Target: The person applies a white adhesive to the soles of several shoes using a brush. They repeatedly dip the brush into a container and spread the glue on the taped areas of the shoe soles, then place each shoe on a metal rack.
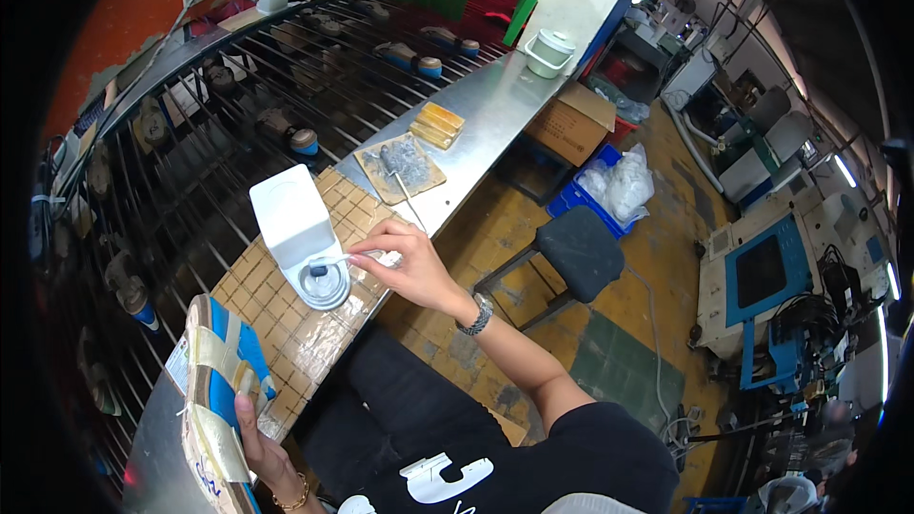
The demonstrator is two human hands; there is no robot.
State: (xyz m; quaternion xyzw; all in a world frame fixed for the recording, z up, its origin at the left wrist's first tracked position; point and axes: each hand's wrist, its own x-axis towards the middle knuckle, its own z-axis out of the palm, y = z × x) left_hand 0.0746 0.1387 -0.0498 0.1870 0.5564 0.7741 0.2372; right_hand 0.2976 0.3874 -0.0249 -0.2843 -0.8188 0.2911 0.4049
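In my left hand point(264, 449), at the lower left, is a sandal on a blue shoe last point(211, 383), with cream-coloured straps or pieces across the blue. My thumb lies along its near side and the other fingers are hidden behind it. My right hand point(416, 265) pinches the pale handle of a brush point(333, 259) between thumb and fingertips. The brush's dark head is over the round opening of a white glue pot point(288, 212), and a greyish-white ring lines that opening. This pot stands on a brown gridded board covered with clear film point(257, 290).
Left of the bench is a rack of metal bars point(328, 138) carrying several sandals on lasts. Beyond the pot lie a stained square board point(398, 169) with a tool, yellowish blocks point(438, 124) and a lidded pail point(549, 52). A dark stool point(583, 252) stands right of the bench.
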